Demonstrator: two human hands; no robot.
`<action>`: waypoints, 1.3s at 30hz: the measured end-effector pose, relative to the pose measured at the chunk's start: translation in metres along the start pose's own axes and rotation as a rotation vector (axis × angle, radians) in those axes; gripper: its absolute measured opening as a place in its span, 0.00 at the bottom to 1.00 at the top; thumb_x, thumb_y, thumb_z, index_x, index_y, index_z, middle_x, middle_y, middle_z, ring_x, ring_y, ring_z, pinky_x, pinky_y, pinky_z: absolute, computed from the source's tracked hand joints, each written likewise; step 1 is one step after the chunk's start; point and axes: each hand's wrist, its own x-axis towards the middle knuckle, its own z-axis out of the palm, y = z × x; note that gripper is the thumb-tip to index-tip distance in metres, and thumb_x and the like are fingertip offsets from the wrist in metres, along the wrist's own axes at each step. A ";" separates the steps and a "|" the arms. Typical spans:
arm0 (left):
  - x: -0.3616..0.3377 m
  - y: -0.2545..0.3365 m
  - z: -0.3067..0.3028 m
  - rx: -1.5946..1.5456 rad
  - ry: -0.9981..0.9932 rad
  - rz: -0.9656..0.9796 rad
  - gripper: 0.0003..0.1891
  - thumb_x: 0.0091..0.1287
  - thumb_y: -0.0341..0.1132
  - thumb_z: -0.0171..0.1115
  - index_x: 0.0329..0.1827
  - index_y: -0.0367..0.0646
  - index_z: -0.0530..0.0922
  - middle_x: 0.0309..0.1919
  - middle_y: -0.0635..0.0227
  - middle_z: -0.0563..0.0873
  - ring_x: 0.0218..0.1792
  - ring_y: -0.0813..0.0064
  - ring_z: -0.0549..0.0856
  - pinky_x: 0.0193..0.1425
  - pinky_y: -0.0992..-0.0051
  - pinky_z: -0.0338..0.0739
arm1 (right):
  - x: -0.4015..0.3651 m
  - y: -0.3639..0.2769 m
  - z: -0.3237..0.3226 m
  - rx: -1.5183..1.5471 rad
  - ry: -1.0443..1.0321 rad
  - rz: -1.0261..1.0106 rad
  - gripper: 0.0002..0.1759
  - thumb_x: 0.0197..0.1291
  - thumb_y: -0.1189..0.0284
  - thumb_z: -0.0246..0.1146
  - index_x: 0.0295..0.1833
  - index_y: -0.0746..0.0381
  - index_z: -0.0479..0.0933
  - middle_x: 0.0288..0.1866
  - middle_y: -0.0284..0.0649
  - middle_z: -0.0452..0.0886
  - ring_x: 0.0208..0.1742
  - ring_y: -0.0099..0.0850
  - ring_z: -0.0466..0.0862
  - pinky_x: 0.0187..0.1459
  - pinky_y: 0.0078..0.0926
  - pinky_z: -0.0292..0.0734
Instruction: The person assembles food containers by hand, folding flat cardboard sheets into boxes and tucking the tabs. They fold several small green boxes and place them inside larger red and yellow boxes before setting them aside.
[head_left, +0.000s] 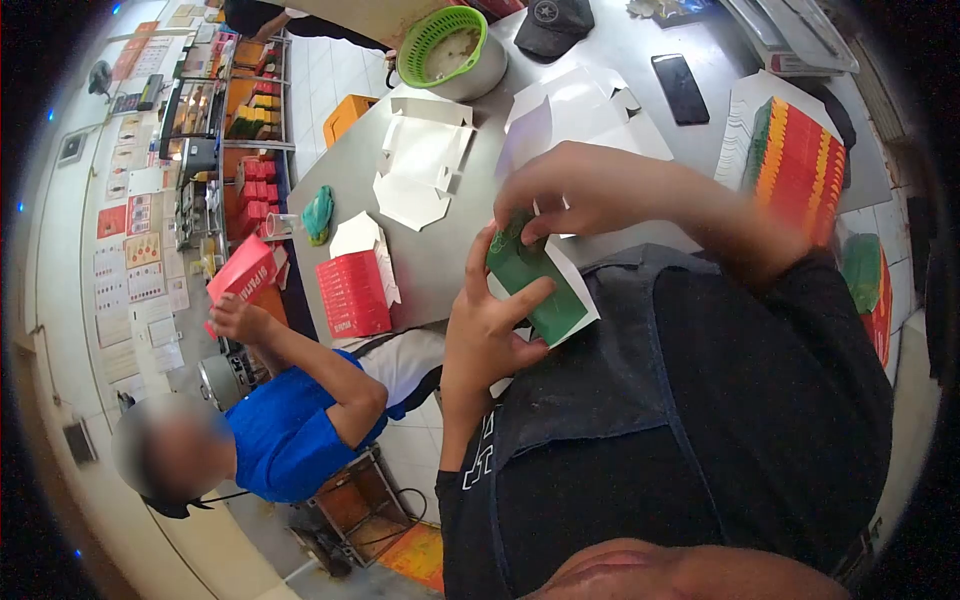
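In front of my chest, a green printed cardboard piece with white inner sides (560,305), which looks like a partly folded box, is held between both hands. My left hand (490,325) grips it from the left side, with fingers spread over the green face. At its far end my right hand (565,190) curls its fingers down onto the card edge, pinching it. Flat white die-cut box blanks (585,105) lie on the metal table just beyond my right hand. Another open white blank (425,160) rests farther left.
A stack of red and yellow folded boxes (800,165) sits at right, near a phone (680,88). Red boxes (355,292) stand at the table's left edge. A green basket in a pot (440,45) and a black cap (553,25) are at the back. A co-worker in blue (300,425) holds a red box.
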 end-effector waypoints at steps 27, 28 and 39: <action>-0.011 -0.034 0.009 -0.236 0.168 0.110 0.29 0.42 0.39 0.87 0.50 0.55 0.86 0.80 0.46 0.58 0.74 0.44 0.74 0.69 0.52 0.82 | 0.005 0.029 0.034 0.375 0.135 0.142 0.11 0.72 0.75 0.66 0.53 0.61 0.71 0.47 0.32 0.77 0.45 0.22 0.84 0.40 0.24 0.82; -0.010 -0.033 0.008 -0.223 0.175 0.117 0.28 0.42 0.39 0.87 0.50 0.55 0.86 0.80 0.47 0.59 0.74 0.44 0.75 0.69 0.52 0.81 | 0.006 0.022 0.028 0.262 0.114 0.161 0.11 0.71 0.75 0.67 0.52 0.60 0.71 0.44 0.32 0.77 0.44 0.21 0.83 0.40 0.23 0.81; -0.014 -0.020 0.014 -0.008 0.178 0.093 0.30 0.35 0.31 0.84 0.48 0.58 0.87 0.79 0.48 0.65 0.73 0.41 0.72 0.73 0.53 0.74 | 0.004 0.008 0.022 0.234 0.051 0.271 0.17 0.64 0.73 0.75 0.43 0.61 0.69 0.31 0.29 0.72 0.33 0.18 0.75 0.32 0.22 0.71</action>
